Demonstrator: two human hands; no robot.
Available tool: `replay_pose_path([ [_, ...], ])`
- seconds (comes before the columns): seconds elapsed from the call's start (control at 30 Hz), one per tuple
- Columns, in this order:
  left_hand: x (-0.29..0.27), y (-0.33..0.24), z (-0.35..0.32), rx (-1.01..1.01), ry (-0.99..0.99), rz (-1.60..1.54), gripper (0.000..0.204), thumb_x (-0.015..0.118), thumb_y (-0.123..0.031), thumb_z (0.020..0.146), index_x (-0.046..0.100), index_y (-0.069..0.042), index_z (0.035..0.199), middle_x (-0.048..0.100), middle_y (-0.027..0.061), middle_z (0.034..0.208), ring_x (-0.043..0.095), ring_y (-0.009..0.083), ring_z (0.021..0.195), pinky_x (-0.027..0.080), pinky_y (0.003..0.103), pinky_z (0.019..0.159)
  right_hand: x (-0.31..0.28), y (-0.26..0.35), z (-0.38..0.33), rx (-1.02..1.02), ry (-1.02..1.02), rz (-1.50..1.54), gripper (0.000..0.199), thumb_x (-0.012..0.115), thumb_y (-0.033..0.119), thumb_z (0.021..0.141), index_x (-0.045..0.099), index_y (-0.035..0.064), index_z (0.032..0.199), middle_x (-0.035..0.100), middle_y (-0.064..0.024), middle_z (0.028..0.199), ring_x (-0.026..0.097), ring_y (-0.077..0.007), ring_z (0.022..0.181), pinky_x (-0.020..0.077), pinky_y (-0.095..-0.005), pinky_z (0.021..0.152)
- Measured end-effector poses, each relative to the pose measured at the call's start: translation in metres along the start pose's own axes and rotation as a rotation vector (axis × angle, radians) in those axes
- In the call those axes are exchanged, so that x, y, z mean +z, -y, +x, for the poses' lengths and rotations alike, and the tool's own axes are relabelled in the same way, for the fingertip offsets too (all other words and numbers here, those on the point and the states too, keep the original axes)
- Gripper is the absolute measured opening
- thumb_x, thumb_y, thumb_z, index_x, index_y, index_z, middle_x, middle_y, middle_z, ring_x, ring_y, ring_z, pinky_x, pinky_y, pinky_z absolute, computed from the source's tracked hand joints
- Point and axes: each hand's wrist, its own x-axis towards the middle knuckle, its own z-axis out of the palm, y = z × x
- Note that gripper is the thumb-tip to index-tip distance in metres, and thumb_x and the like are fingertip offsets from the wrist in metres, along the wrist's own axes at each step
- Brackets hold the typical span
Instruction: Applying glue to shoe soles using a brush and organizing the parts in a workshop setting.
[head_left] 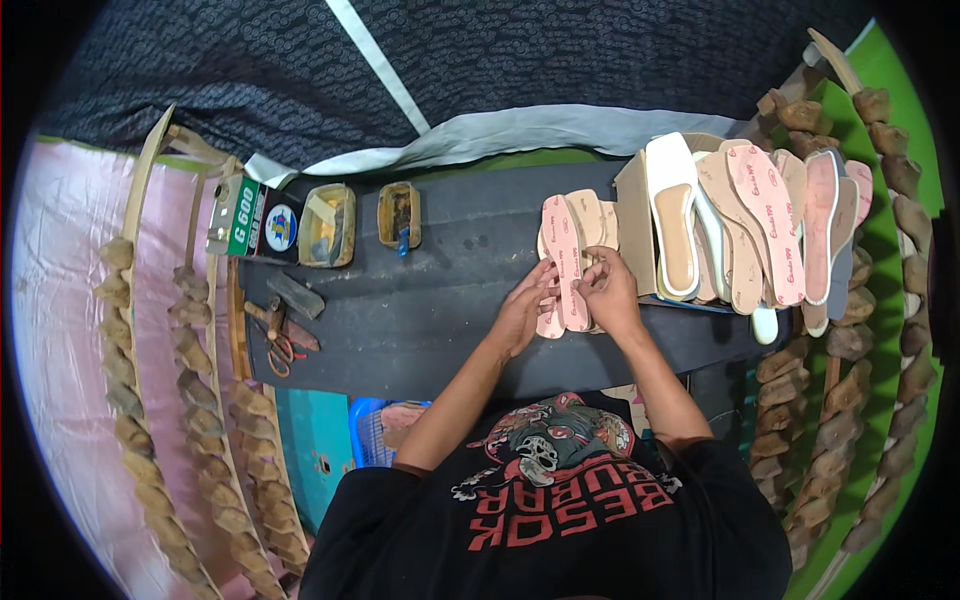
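A small pile of shoe insoles lies on the dark worktable, with a pink insole [561, 232] printed in red on top and tan ones beneath and beside it. My left hand [522, 308] grips the pile's left edge, its fingertips against the pink insole. On the other side, my right hand [610, 292] is closed, thumb and fingers curled together at the insole's right edge. Part of the lower insoles is hidden by my fingers. Right of my hands stands a cardboard box [634, 215] packed with white, tan and pink insoles [768, 215].
On the worktable [440, 320] to the left are a metal can [250, 218], two cut-open containers [328, 225], scissors [283, 352] and a hammer [268, 318]. Racks of wooden shoe lasts [205, 420] rise at both sides. A blue basket [372, 435] sits below the table edge.
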Motion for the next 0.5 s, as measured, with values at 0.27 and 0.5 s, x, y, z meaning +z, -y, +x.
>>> replay_pose_path([
  [0.27, -0.017, -0.039, 0.0, -0.048, 0.043, -0.013, 0.036, 0.057, -0.015, 0.102, 0.051, -0.003, 0.135, 0.066, 0.0088, 0.121, 0.068, 0.0187, 0.104, 0.058, 0.036, 0.089, 0.026, 0.042, -0.025, 0.345, 0.205, 0.4, 0.037, 0.069, -0.005, 0.089, 0.06, -0.0051, 0.125, 0.061, -0.0011, 0.08, 0.064, -0.0093, 0.064, 0.0494, -0.0212, 0.048],
  [0.5, -0.064, -0.045, -0.007, -0.111, 0.189, -0.213, 0.049, 0.05, -0.018, 0.104, 0.036, -0.008, 0.15, 0.057, 0.0155, 0.14, 0.058, 0.0296, 0.13, 0.056, 0.045, 0.099, 0.085, 0.064, -0.016, 0.175, 0.087, 0.443, 0.056, 0.063, -0.008, 0.089, 0.045, 0.0029, 0.14, 0.053, -0.006, 0.113, 0.065, -0.012, 0.082, 0.0547, -0.0243, 0.066],
])
